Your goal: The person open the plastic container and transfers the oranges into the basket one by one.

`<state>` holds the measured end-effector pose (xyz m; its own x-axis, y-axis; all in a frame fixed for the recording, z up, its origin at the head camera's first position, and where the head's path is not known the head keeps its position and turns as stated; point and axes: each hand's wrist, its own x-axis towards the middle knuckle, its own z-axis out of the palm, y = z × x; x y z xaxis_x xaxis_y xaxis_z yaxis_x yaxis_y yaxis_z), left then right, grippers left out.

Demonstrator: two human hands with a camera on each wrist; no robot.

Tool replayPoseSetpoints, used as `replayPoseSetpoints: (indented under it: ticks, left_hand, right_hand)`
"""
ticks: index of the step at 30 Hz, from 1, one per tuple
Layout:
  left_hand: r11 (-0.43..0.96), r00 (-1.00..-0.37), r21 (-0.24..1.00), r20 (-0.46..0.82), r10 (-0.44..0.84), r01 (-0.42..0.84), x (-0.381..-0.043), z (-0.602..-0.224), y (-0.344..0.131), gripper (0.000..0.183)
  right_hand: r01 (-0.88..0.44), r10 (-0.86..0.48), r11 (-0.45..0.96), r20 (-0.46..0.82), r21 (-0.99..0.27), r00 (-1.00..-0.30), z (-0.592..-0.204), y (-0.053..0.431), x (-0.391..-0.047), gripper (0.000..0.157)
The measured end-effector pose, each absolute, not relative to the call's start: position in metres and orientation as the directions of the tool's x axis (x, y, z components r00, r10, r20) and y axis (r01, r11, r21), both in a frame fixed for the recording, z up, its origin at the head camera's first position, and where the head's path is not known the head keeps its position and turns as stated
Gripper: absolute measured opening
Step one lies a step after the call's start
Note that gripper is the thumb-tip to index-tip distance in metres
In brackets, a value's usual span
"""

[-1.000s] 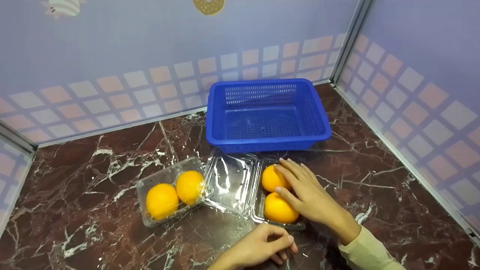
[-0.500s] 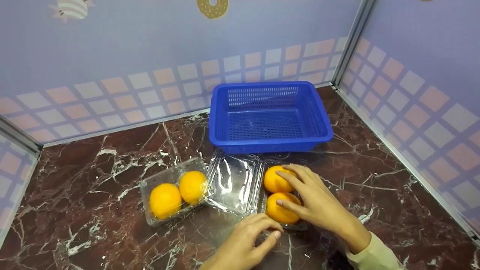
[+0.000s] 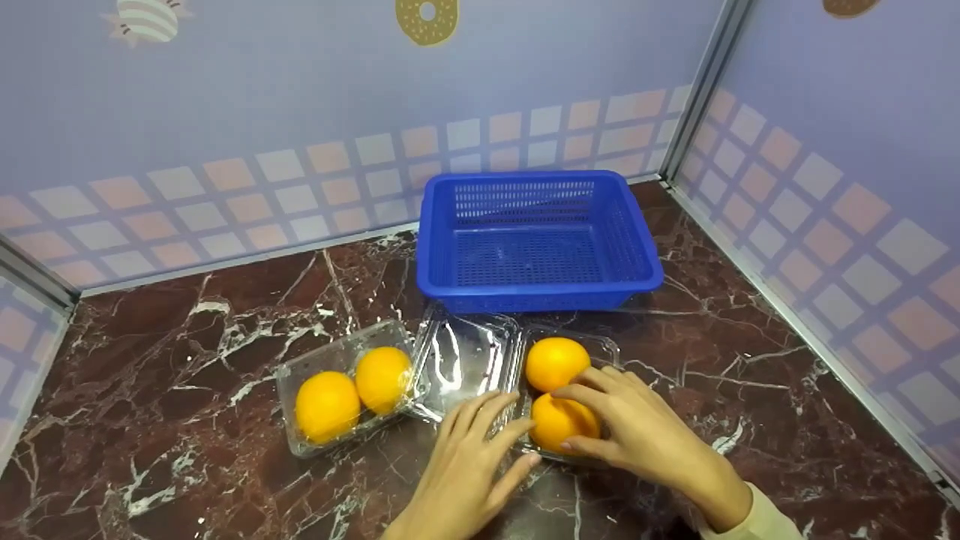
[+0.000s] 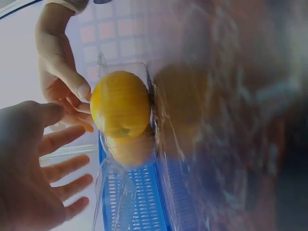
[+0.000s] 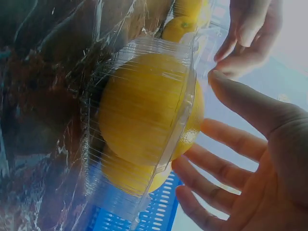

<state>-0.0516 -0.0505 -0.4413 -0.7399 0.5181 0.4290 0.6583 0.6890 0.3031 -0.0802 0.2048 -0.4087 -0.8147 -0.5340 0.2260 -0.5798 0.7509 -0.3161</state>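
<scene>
While the far orange (image 3: 556,363) and near orange (image 3: 555,426) sit in the clear tray (image 3: 605,349), lower centre-right of the frame, the right hand (image 3: 641,427) has fingertips at the near one, digits apart — no clamp seen. Left hand (image 3: 466,466) spread by the lid (image 3: 459,360), contact can't tell. Step looks like settling fruit — next probably calls for folding the lid across.

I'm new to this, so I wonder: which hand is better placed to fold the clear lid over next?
Probably the left hand: it is closer to the clear lid, while the right hand is over the nearer orange in the open tray.
</scene>
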Motion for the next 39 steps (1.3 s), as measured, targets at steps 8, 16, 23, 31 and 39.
replayPoseSetpoints:
  ticks: [8,16,23,31,39]
  left_hand:
    - [0.771,-0.769,0.168,0.347,0.537,0.614,-0.0551,-0.4448,-0.0493,0.064]
    - [0.760,-0.758,0.092,0.216,0.615,0.643,-0.0565,-0.4452,-0.0532,0.076]
    - [0.759,-0.761,0.088,0.165,0.627,0.645,-0.0570,-0.4467,-0.0572,0.073]
    - [0.770,-0.767,0.041,0.137,0.627,0.637,-0.0561,-0.4463,-0.0575,0.066]
    - [0.778,-0.773,-0.019,0.103,0.626,0.628,-0.0554,-0.4512,-0.0574,0.066]
  right_hand:
    - [-0.565,-0.530,0.772,0.197,-0.292,-0.825,-0.4100,0.2068,-0.0787,0.061]
    - [-0.527,-0.493,0.798,0.185,-0.292,-0.850,-0.4085,0.2052,-0.0804,0.063]
    - [-0.508,-0.493,0.790,0.137,-0.342,-0.859,-0.4086,0.2069,-0.0802,0.063]
    - [-0.506,-0.517,0.768,0.087,-0.392,-0.852,-0.4134,0.2094,-0.0799,0.065]
    - [-0.490,-0.516,0.758,0.064,-0.430,-0.854,-0.4174,0.2101,-0.0808,0.066]
